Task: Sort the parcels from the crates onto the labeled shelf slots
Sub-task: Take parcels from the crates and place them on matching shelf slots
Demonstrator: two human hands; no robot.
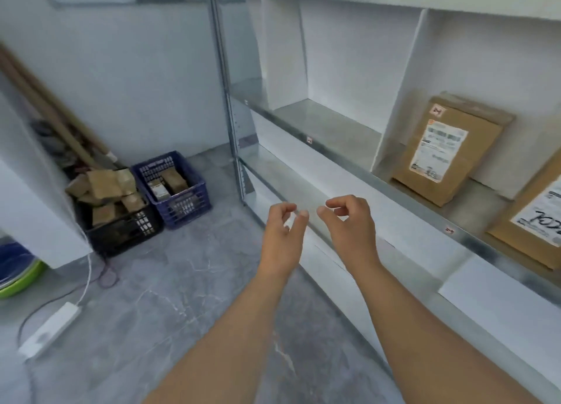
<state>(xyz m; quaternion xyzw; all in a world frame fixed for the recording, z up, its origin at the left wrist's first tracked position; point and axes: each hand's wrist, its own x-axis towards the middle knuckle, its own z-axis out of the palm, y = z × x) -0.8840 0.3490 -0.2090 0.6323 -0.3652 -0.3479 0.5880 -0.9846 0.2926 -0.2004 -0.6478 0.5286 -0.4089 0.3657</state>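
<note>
My left hand (283, 233) and my right hand (349, 224) hang side by side in front of the metal shelf (334, 157), fingers loosely curled, holding nothing. A brown parcel (449, 151) with a white label leans upright in a shelf slot to the right. Another labelled parcel (528, 215) stands at the far right edge. On the floor to the left, a black crate (127, 230) is piled with several brown parcels (103, 188). Beside it a blue crate (179, 203) holds a few more.
White dividers (397, 94) split the shelf into slots, with small red-marked labels (449, 229) on the front rail. A white power strip (48, 330) and cables lie on the grey floor. A green basin (15, 282) sits far left. Brown poles (45, 106) lean in the corner.
</note>
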